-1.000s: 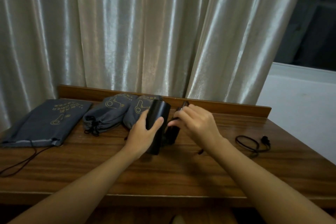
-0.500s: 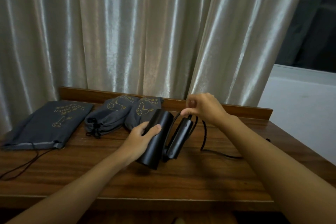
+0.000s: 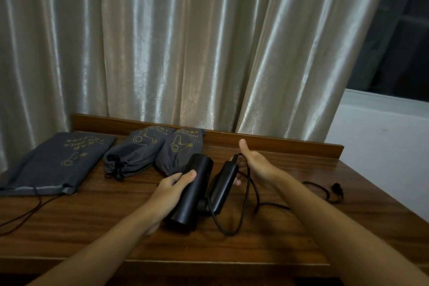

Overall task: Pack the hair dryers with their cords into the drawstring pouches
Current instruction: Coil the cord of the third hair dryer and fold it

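Note:
A black hair dryer lies on the wooden table, its folded handle beside the barrel. My left hand grips the barrel from the left. My right hand sits just right of the handle's far end, thumb raised, fingers curled toward the handle. The black cord runs from the handle across that palm, loops down over the table, and trails right to its plug. An empty flat grey drawstring pouch lies at the far left.
Two filled grey pouches lie behind the dryer, against the table's raised back rail. The flat pouch's drawstring trails toward the front left edge. A pale curtain hangs behind.
My right hand has dropped from above the handle to beside it, opening its thumb. The cord now hangs in a larger loop in front of the dryer. The left hand keeps its grip.

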`<action>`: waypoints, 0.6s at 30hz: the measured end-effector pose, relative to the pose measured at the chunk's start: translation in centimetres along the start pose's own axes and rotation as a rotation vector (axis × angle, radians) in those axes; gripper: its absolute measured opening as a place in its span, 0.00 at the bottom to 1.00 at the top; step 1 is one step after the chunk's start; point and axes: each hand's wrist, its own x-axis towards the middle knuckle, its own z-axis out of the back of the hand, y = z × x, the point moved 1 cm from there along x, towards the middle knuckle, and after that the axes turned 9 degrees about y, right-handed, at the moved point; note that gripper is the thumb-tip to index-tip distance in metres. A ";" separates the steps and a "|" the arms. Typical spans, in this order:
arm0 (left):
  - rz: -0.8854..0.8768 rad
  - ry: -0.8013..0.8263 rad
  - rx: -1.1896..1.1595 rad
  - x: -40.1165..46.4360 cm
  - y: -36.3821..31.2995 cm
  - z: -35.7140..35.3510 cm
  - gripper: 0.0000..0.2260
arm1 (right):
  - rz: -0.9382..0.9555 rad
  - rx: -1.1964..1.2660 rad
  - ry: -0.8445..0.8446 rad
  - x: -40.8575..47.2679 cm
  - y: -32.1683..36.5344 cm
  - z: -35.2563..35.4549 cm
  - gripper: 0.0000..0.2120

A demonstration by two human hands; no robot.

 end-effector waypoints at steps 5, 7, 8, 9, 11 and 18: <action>0.081 -0.153 -0.230 1.6 0.2 -0.4 0.16 | 0.057 0.184 -0.136 -0.3 -2.7 -2.6 0.32; 0.113 -0.226 -0.322 2.1 -0.1 -0.4 0.17 | 0.054 0.192 -0.142 -0.9 -3.7 -3.4 0.26; 0.117 -0.261 -0.363 2.3 -0.3 -0.4 0.17 | 0.048 0.172 -0.142 -1.2 -4.2 -3.7 0.24; 0.118 -0.298 -0.416 2.6 -0.6 -0.4 0.17 | 0.039 0.114 -0.145 -1.6 -4.8 -4.0 0.22; 0.114 -0.380 -0.534 3.2 -1.2 0.0 0.18 | 0.015 -0.094 -0.166 -2.5 -5.9 -4.4 0.21; 0.042 -0.694 -0.719 4.7 -3.8 1.9 0.29 | 0.061 -0.604 -0.161 -4.7 -8.4 -4.7 0.13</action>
